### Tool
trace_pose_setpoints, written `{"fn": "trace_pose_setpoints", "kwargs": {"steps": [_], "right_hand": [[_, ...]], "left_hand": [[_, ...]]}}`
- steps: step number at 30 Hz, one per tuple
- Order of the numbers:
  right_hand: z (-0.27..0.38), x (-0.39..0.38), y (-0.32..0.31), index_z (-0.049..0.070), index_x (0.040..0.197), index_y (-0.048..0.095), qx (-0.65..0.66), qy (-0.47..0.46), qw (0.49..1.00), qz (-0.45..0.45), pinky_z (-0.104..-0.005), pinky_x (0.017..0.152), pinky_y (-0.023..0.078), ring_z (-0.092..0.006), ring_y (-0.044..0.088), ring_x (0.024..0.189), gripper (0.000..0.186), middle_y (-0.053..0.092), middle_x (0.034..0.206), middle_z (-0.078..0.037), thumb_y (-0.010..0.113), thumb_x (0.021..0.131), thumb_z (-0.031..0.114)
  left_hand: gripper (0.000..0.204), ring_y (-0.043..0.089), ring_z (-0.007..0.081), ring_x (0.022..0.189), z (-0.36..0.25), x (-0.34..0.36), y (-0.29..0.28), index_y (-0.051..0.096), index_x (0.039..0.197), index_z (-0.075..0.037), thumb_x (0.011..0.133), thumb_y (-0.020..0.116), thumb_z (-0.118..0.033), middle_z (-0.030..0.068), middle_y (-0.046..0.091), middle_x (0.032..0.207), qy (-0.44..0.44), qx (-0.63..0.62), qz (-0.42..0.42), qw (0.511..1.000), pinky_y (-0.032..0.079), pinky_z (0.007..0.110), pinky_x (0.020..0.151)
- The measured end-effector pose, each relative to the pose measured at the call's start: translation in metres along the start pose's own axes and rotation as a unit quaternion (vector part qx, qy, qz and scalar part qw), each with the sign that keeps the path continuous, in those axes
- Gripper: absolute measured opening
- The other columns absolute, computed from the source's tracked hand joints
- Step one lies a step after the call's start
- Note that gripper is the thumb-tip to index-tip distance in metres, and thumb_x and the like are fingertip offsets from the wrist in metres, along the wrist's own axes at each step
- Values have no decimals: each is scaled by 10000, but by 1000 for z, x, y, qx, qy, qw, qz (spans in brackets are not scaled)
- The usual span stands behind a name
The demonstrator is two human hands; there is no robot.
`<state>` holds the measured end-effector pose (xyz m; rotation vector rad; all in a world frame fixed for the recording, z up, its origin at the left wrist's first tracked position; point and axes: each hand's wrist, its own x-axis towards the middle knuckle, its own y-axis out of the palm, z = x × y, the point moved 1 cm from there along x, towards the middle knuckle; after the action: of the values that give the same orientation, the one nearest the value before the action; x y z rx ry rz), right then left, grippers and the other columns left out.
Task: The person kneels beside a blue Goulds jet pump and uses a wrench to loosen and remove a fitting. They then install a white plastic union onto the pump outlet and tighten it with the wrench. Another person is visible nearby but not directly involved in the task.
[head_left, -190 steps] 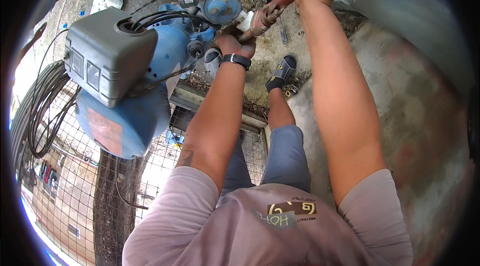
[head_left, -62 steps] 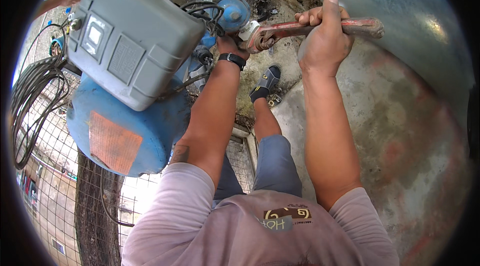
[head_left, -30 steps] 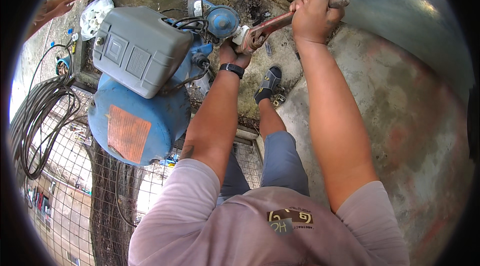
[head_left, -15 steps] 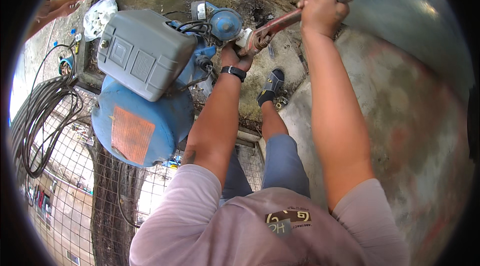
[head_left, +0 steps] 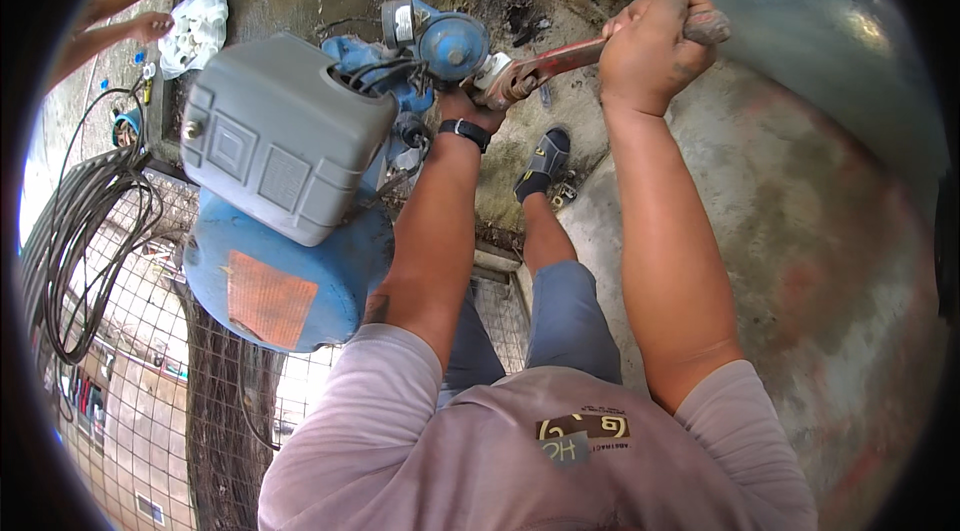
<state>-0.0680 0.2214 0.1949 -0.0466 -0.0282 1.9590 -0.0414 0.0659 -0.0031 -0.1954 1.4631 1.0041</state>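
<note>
My right hand (head_left: 655, 56) is closed around the handle end of a red, worn pipe wrench (head_left: 570, 60). The wrench head sits at a white fitting (head_left: 494, 64) beside the round blue casing of a water pump (head_left: 455, 47). My left hand (head_left: 470, 109), with a black watch on its wrist, is closed at the wrench head from below; most of its fingers are hidden. Left of it stands a grey pressure switch box (head_left: 285, 136) with black cables, above a blue tank (head_left: 215, 266) bearing an orange label.
Another person's hands (head_left: 125, 29) reach in at the far left, near a white plastic bag (head_left: 193, 36). A coil of black hose (head_left: 90, 241) hangs by wire mesh (head_left: 130, 371). At right rises a curved concrete surface (head_left: 780, 231). My sandalled foot (head_left: 545, 163) stands below the wrench.
My right hand and the wrench handle have swung a little toward me, while the wrench head stays at the fitting. The other person's second hand shows more clearly near the bag.
</note>
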Motion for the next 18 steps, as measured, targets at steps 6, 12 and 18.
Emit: {"fn": "trace_pose_setpoints", "kwargs": {"steps": [6, 12, 18], "right_hand": [[-23, 14, -7, -20, 936, 484, -48, -56, 997, 10, -332, 427, 415, -143, 448, 454, 205, 471, 575, -56, 525, 950, 180], [-35, 30, -9, -21, 945, 502, -91, -50, 995, -3, -346, 430, 437, -163, 473, 460, 236, 499, 588, -72, 534, 943, 213], [-32, 38, -3, -13, 937, 506, -56, 46, 997, -26, -372, 431, 459, -180, 495, 466, 232, 524, 615, -85, 539, 933, 216]], "left_hand": [[502, 594, 345, 1123, 5, -3, 1, 573, 1197, -94, 941, 465, -512, 123, 612, 1201, 16, -1, -2, 1000, 480, 528, 973], [466, 618, 339, 1085, 6, 17, -18, 561, 1190, -82, 939, 476, -465, 124, 618, 1189, 18, -7, 36, 999, 506, 510, 948], [464, 620, 328, 1089, 6, 10, -13, 559, 1201, -89, 937, 476, -462, 120, 619, 1195, 20, -16, 0, 1000, 511, 500, 940]]}}
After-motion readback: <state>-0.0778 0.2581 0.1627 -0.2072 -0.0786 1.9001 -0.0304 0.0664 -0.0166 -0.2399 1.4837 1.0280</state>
